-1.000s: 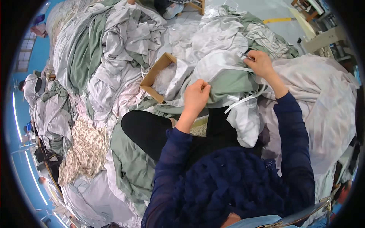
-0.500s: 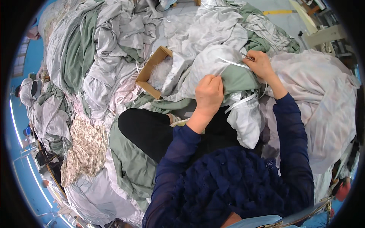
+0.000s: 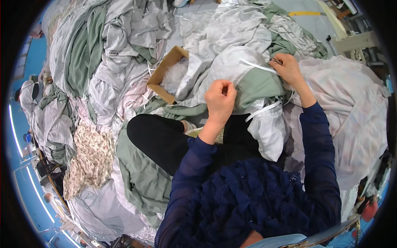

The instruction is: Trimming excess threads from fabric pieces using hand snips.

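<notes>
Handling the sage-green and white cloth (image 3: 258, 89), we have it bunched just beyond our folded black-clad legs (image 3: 153, 138), with a white part spilling down toward our right leg. A narrow white strip (image 3: 257, 66) crosses its upper part, and a second white strip (image 3: 264, 110) lies lower down, near our lap.

Our left hand (image 3: 220, 99) is at the left side of the green part, fingers curled in and thumb against the forefinger; we cannot tell whether a thread or a fold is caught between them. Our right hand (image 3: 288, 71), at the cloth's upper right, pinches a small dark metal tool (image 3: 277, 61) between thumb and fingers, close by the end of the upper strip.

The step in hand looks to us like detail work along the cloth's edge and strips. As we judge it, the next move calls for a steady left hand, a little tension in the fabric and the tool's tip kept clear of the weave.

Farther out, to the left, an open cardboard box (image 3: 161, 74) holds a pale, wispy tangle (image 3: 175, 76). A pale pinkish heap (image 3: 343, 113) rises on our right, a brown-patterned cloth (image 3: 89, 161) lies on our left, and a yellow line (image 3: 306, 13) marks the floor (image 3: 304, 25) toward its far edge.
</notes>
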Demonstrator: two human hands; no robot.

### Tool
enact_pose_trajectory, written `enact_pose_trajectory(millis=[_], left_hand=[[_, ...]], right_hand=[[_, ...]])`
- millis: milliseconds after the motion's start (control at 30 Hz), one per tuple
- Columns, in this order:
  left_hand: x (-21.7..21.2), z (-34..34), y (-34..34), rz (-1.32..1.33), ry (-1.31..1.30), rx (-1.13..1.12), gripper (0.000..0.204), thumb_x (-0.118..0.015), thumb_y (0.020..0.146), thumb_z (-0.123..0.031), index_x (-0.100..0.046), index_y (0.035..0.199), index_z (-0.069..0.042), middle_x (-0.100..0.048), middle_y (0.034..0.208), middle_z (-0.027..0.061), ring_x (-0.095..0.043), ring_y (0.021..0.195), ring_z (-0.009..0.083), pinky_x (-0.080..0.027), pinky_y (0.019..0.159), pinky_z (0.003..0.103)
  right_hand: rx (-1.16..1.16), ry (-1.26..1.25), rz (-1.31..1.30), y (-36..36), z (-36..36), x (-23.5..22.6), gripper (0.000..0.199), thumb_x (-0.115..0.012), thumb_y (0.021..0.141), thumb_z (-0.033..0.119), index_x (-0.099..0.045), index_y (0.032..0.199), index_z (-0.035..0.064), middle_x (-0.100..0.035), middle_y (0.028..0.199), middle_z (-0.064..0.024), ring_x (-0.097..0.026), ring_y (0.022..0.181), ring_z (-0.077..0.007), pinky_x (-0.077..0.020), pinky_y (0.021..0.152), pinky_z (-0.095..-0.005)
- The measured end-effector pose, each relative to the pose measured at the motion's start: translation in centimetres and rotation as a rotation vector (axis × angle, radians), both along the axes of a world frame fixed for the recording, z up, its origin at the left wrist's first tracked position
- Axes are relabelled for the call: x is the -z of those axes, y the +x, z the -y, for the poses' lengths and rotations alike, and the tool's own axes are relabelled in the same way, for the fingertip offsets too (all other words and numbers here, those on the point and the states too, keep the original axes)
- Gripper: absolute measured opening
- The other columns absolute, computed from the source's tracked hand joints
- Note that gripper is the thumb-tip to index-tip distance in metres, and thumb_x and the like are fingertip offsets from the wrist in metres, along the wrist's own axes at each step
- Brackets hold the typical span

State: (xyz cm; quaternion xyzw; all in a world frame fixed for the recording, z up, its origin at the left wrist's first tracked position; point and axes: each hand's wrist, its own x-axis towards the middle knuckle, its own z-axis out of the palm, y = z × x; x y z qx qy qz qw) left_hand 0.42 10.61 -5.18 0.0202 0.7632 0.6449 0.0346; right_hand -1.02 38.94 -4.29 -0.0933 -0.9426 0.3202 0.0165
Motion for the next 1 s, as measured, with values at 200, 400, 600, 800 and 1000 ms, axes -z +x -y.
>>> enact_pose_trajectory(millis=[200, 400, 600, 800, 1000], left_hand=[[-1.5, -1.5, -0.4, -0.39, -0.169, 0.153, 0.014, -0.073, 0.077, -0.002, -0.067, 0.089, -0.003, -0.063, 0.085, 0.01, -0.064, 0.065, 0.0255, -0.05, 0.058, 0.033], [-2.2, -2.8, -0.6, -0.648, -0.628, 0.16, 0.006, -0.064, 0.076, -0.005, -0.058, 0.073, -0.006, -0.057, 0.078, 0.0093, -0.061, 0.062, 0.0266, -0.05, 0.055, 0.037], [-1.6, -3.0, -0.7, -0.66, -0.653, 0.162, 0.007, -0.063, 0.076, -0.004, -0.057, 0.072, -0.006, -0.056, 0.075, 0.0095, -0.06, 0.061, 0.0284, -0.049, 0.054, 0.039], [-0.3, -0.5, -0.9, -0.354, -0.207, 0.044, 0.003, -0.065, 0.078, -0.002, -0.063, 0.08, -0.002, -0.063, 0.072, 0.0123, -0.062, 0.06, 0.0277, -0.048, 0.055, 0.036], [0.7, 2.0, -1.0, 0.158, 0.076, -0.024, 0.006, -0.066, 0.084, -0.003, -0.064, 0.082, 0.002, -0.065, 0.074, 0.005, -0.062, 0.064, 0.0107, -0.048, 0.055, 0.023]], right_hand=[[0.001, -0.013, 0.009, 0.0, 0.4, -0.4, 0.026, -0.072, 0.081, 0.024, -0.063, 0.078, 0.0003, -0.06, 0.067, -0.0148, -0.059, 0.064, -0.0304, -0.0447, 0.059, -0.0388], [-0.008, -0.005, -0.024, 0.1, 0.2, -0.1, 0.027, -0.072, 0.081, 0.024, -0.061, 0.076, -0.0001, -0.059, 0.067, -0.015, -0.058, 0.063, -0.0305, -0.0444, 0.059, -0.0396], [-0.007, 0.04, 0.004, -0.1, 0.2, -0.4, 0.027, -0.072, 0.08, 0.025, -0.062, 0.076, 0.0003, -0.058, 0.065, -0.0153, -0.058, 0.062, -0.0312, -0.0431, 0.057, -0.0405], [0.009, -0.01, -0.041, 0.2, -0.1, -0.7, 0.025, -0.072, 0.081, 0.024, -0.063, 0.077, 0.0003, -0.057, 0.064, -0.0139, -0.055, 0.058, -0.0273, -0.0415, 0.056, -0.0387], [0.022, -0.115, -0.072, 0.6, -1.7, -1.7, 0.02, -0.07, 0.086, 0.017, -0.063, 0.079, 0.0002, -0.05, 0.062, 0.0024, -0.042, 0.06, -0.0057, -0.034, 0.053, -0.0268]])
